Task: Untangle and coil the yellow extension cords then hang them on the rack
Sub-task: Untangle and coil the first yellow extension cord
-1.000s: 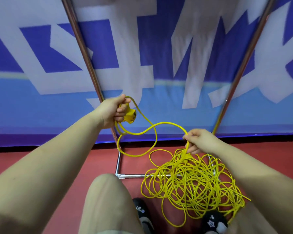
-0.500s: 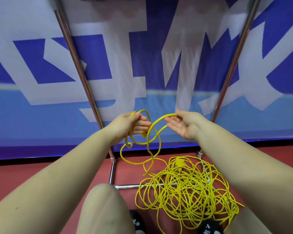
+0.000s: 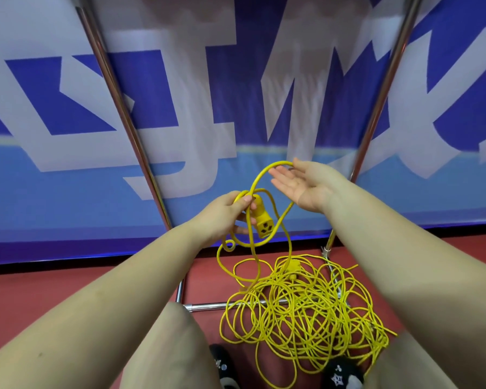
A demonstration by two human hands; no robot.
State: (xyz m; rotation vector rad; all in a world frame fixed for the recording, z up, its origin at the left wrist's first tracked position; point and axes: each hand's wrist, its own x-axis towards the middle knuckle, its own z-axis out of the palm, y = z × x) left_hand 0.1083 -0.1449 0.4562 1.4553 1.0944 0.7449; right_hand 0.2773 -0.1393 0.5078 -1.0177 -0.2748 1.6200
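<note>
Coiling is under way: left hand (image 3: 225,214) grips the socket end (image 3: 261,220) and first loops; the spread right hand (image 3: 300,183) carries the cord (image 3: 260,175); next, I judge, draw more from the floor tangle (image 3: 303,310).

A blue-and-white printed banner (image 3: 180,113) fills the wall behind; red floor (image 3: 54,290) below it.

Backdrop: blue banner (image 3: 68,192) with large white lettering, darker blue above, lighter blue below, meeting the floor along a dark strip. Floor (image 3: 54,299) is red-brown. Two black shoes (image 3: 343,374) with small white star marks at the bottom edge. Bare knee (image 3: 174,346) at lower centre.
</note>
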